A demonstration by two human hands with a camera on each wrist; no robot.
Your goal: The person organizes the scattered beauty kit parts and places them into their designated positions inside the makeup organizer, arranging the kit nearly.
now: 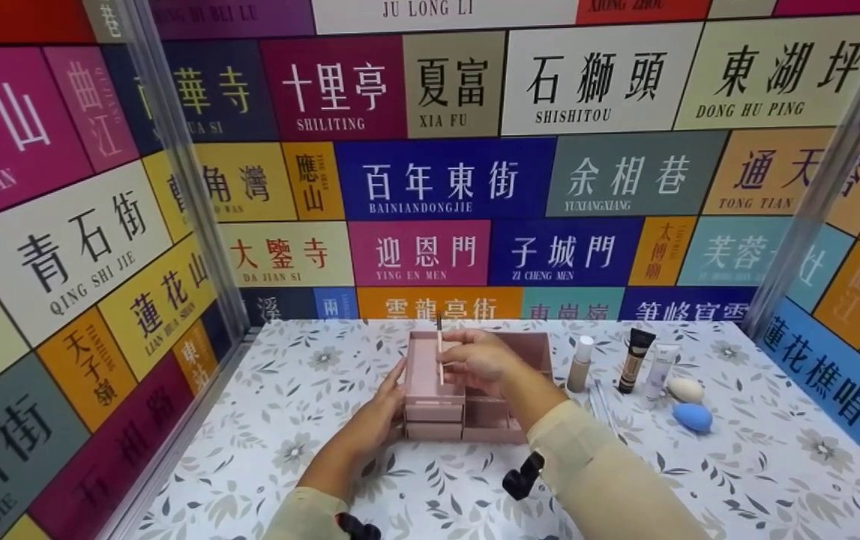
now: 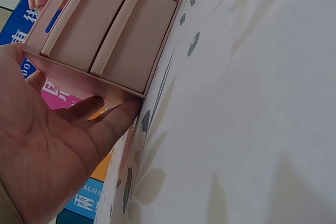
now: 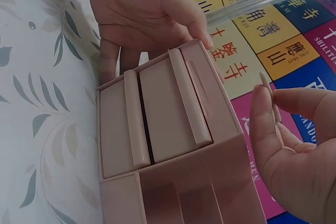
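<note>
A pink desktop organizer with two small drawers on its left and open compartments on its right stands on the table. My left hand rests against its left side, and in the left wrist view the extended fingers touch the lower side wall. Over the organizer's top left section, my right hand pinches a slim makeup brush between thumb and fingers. The brush stands nearly upright, its dark tip upward. In the right wrist view, a short pale end of the brush shows between the fingertips.
Right of the organizer stand a foundation bottle, a black-capped tube and a pale tube. A beige sponge and a blue sponge lie beside them. Thin sticks lie near my right forearm. Sign-covered walls surround the table.
</note>
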